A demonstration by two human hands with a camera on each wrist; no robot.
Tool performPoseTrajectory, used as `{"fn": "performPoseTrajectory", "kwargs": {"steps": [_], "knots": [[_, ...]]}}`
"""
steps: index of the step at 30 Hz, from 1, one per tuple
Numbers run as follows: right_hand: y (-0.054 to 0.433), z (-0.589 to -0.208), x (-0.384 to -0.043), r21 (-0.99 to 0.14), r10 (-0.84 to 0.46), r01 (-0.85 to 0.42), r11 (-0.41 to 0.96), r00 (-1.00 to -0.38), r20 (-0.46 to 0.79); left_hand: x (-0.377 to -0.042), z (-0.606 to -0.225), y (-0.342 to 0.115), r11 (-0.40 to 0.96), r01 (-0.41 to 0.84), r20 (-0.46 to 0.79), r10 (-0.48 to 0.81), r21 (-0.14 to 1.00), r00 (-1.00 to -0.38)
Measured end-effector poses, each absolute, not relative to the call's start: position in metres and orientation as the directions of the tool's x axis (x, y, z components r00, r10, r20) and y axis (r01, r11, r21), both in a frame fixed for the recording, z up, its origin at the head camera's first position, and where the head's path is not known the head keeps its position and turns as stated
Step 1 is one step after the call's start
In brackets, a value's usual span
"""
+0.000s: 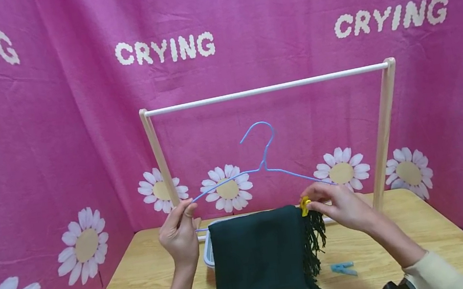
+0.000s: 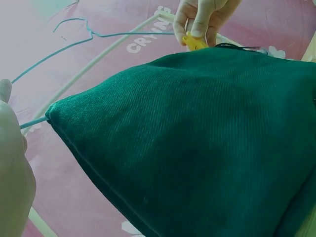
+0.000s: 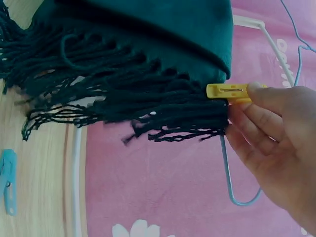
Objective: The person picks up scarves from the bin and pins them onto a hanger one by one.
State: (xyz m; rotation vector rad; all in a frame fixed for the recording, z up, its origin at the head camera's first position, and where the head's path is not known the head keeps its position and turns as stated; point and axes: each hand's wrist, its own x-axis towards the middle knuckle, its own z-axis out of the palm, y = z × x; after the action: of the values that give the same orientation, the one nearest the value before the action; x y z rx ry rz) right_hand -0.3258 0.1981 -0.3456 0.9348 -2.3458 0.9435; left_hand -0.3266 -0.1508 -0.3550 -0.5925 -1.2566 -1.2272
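A dark green fringed scarf (image 1: 258,254) hangs folded over the lower bar of a blue wire hanger (image 1: 266,162), its black-looking fringe (image 3: 123,98) on the right side. My left hand (image 1: 179,231) grips the hanger's left corner, beside the scarf's folded edge. With thumb and fingers my right hand (image 1: 342,205) pinches a yellow clothespin (image 3: 227,91) at the scarf's upper right corner, where the fringe meets the hanger bar. In the right wrist view the clothespin's front end overlaps the cloth. The hanger's right corner (image 3: 242,202) shows past the fringe.
Behind the hanger stands a rack with a white rail (image 1: 268,89) and wooden posts. A light-coloured basket (image 1: 208,256) is partly hidden behind the scarf. A blue clothespin (image 1: 344,269) lies on the wooden table (image 1: 131,287), right of the scarf. Pink cloth walls (image 1: 94,149) enclose the table.
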Motion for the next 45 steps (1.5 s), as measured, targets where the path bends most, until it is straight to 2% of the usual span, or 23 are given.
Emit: {"fn": "performPoseTrajectory", "kwargs": {"steps": [6,11,19,26,33,39,42,45], "knots": [[0.200,-0.344,-0.327,-0.537,-0.411,-0.697,0.474,-0.715,0.565,-0.326,-0.356,-0.154,0.323,0.903,0.913,-0.379,0.284,-0.152],[0.202,-0.343,-0.327,-0.542,-0.426,-0.690,0.480,-0.723,0.544,-0.331,-0.360,-0.160,0.357,0.895,0.929,-0.344,0.266,-0.138],[0.203,-0.334,-0.322,-0.498,-0.466,-0.684,0.533,-0.729,0.502,-0.341,-0.368,-0.169,0.477,0.863,0.960,-0.279,0.165,-0.030],[0.206,-0.333,-0.321,-0.404,-0.467,-0.743,0.534,-0.657,0.591,-0.340,-0.365,-0.167,0.461,0.873,0.960,-0.278,0.162,-0.032],[0.205,-0.335,-0.322,-0.400,-0.454,-0.742,0.539,-0.655,0.604,-0.340,-0.363,-0.165,0.440,0.882,0.956,-0.291,0.171,-0.040],[0.209,-0.343,-0.320,-0.326,-0.477,-0.760,0.562,-0.620,0.624,-0.341,-0.365,-0.167,0.422,0.887,0.948,-0.314,0.190,-0.054],[0.213,-0.349,-0.317,-0.270,-0.471,-0.774,0.573,-0.580,0.664,-0.340,-0.366,-0.168,0.413,0.885,0.937,-0.343,0.213,-0.065],[0.217,-0.355,-0.315,-0.210,-0.457,-0.807,0.551,-0.503,0.733,-0.340,-0.366,-0.169,0.407,0.879,0.925,-0.369,0.250,-0.092]]}}
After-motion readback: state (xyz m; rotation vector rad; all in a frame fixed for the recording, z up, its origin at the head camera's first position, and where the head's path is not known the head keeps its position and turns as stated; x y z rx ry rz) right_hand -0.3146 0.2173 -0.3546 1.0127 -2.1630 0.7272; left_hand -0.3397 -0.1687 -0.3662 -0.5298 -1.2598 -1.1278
